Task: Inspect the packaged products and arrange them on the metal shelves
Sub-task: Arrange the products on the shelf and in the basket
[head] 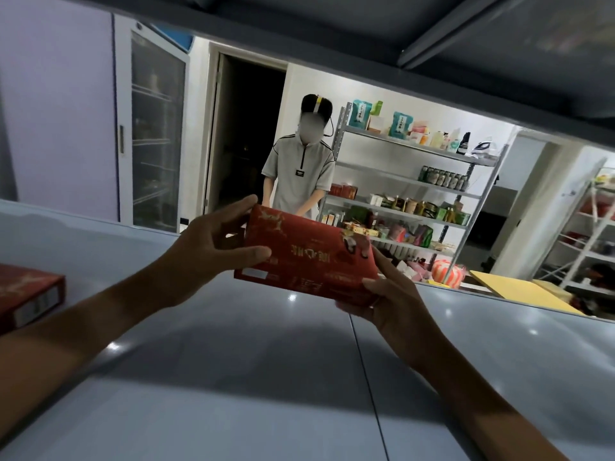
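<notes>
the left hand (pixel 213 241) pinches the left end of a red box (pixel 307 257), thumb on its upper face and fingers curled behind the far edge; the right hand (pixel 394 294) grips the box's near right corner, fingers wrapped underneath; the box hangs tilted above the grey shelf surface (pixel 266 377), not touching it, under the dark shelf overhead; the step in hand looks like inspection, the box turned so its printed face shows; the next move likely calls for lowering it flat, perhaps toward the second red box (pixel 30 294) lying at the near left; the gold lettering on the held box reads upside down and is too blurred to make out; a white label near its left end is illegible; beyond, a person (pixel 299 171) stands by a stocked metal rack (pixel 416 194).
</notes>
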